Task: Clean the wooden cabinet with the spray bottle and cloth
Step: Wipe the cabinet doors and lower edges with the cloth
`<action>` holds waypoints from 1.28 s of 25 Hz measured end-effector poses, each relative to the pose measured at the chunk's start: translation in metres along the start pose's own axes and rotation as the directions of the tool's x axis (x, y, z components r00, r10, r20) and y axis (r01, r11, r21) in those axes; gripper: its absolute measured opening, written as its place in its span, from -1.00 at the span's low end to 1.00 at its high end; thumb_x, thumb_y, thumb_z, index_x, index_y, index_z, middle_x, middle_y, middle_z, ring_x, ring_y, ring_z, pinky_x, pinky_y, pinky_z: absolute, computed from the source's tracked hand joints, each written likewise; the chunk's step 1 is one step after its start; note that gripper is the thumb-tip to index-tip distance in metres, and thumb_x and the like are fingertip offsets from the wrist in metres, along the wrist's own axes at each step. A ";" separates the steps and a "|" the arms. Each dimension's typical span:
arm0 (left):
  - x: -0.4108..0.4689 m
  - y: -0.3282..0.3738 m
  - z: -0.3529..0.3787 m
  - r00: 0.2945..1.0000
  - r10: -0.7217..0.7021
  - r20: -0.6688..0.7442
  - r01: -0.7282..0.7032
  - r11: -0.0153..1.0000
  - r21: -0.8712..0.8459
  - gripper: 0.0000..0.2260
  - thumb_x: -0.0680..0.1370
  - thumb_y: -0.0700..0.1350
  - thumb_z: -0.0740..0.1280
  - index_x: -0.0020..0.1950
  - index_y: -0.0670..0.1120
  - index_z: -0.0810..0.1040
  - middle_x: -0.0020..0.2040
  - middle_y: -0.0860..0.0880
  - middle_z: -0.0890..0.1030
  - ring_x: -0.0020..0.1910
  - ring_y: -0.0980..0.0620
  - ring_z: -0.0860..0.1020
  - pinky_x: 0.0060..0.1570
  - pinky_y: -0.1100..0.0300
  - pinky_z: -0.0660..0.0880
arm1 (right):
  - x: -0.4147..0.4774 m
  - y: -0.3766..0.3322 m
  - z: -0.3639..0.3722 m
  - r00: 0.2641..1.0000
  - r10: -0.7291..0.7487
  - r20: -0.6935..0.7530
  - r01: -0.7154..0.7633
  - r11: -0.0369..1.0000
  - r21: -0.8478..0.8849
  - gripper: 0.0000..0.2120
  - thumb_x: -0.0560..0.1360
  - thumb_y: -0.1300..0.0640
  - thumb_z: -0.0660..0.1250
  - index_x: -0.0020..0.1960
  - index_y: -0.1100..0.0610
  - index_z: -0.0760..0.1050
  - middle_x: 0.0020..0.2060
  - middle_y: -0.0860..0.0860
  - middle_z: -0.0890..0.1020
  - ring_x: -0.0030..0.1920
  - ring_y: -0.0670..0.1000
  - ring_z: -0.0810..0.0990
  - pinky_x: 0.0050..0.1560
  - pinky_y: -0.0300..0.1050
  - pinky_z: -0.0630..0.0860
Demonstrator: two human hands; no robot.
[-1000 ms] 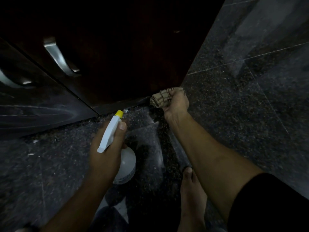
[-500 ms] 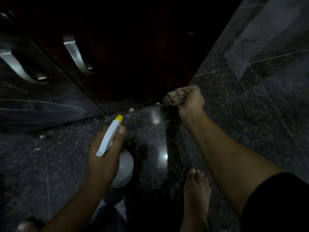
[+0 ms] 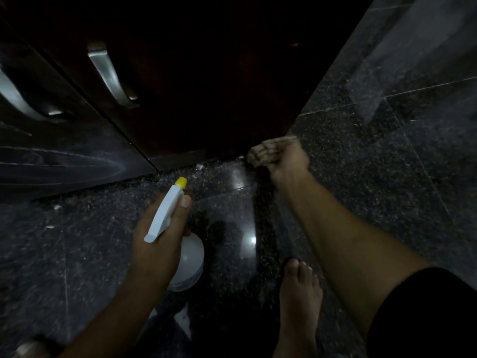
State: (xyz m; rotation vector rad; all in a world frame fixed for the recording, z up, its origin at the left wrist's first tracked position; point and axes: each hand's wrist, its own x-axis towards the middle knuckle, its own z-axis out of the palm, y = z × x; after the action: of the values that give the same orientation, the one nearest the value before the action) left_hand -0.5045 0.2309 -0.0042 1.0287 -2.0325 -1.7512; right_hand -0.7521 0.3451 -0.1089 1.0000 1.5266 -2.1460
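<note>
Two fists (image 3: pixel 287 161) (image 3: pixel 160 233) — cloth (image 3: pixel 268 150) right, spray bottle (image 3: pixel 189 257) left.

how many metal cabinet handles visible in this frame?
2. One handle sits on the dark door panel, upper left of centre. The other handle is at the far left edge, partly cut off. More may lie outside the frame.

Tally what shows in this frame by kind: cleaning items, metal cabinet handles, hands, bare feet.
Cleaning items: 2, the spray bottle and the cloth
Metal cabinet handles: 2
Hands: 2, left hand, right hand
Bare feet: 1
Total: 7
</note>
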 end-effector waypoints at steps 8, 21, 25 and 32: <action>-0.004 -0.003 -0.008 0.999 -0.022 -0.026 0.022 1.000 -0.003 -0.64 0.54 0.10 0.32 0.07 -0.17 0.68 -0.22 -0.37 0.56 -0.36 -0.01 0.54 -0.33 0.36 0.45 | -0.057 0.042 0.033 0.961 0.209 0.182 -0.207 0.978 -0.031 -0.69 0.61 0.34 0.17 0.31 0.30 0.51 -0.09 0.19 0.70 -0.22 0.12 0.69 -0.38 -0.09 0.63; -0.007 -0.018 -0.040 0.992 -0.047 -0.114 0.040 0.997 -0.067 -0.60 0.54 0.06 0.34 0.00 -0.31 0.62 -0.24 -0.44 0.49 -0.35 -0.07 0.49 -0.34 0.37 0.43 | -0.130 0.088 0.078 0.928 0.220 0.300 -0.243 0.969 0.040 -0.60 0.50 0.36 0.28 0.33 0.30 0.54 0.19 0.26 0.67 0.00 0.14 0.69 -0.22 -0.09 0.67; -0.006 -0.020 -0.056 0.993 -0.027 -0.116 0.015 0.995 -0.096 -0.64 0.56 0.04 0.34 -0.02 -0.30 0.62 -0.15 -0.45 0.52 -0.32 -0.21 0.49 -0.32 0.30 0.45 | -0.117 0.050 0.060 0.953 0.079 0.291 -0.145 0.966 0.214 -0.81 0.53 0.38 0.20 0.03 0.27 0.57 -0.09 0.21 0.66 -0.23 0.05 0.67 -0.37 -0.20 0.59; -0.012 -0.031 -0.070 0.988 -0.017 -0.157 -0.002 0.993 -0.120 -0.56 0.56 0.06 0.34 0.01 -0.36 0.59 -0.22 -0.38 0.50 -0.23 -0.26 0.49 -0.30 0.28 0.44 | -0.163 0.103 0.104 0.928 0.188 0.320 -0.246 0.958 0.148 -0.64 0.49 0.35 0.28 0.27 0.35 0.53 0.07 0.26 0.66 0.01 0.18 0.67 -0.25 -0.08 0.68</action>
State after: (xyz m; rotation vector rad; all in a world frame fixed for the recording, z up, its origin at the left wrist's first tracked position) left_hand -0.4426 0.1861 -0.0139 1.1012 -1.8077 -1.7144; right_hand -0.6110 0.1899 -0.0469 0.8044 1.0372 -2.1883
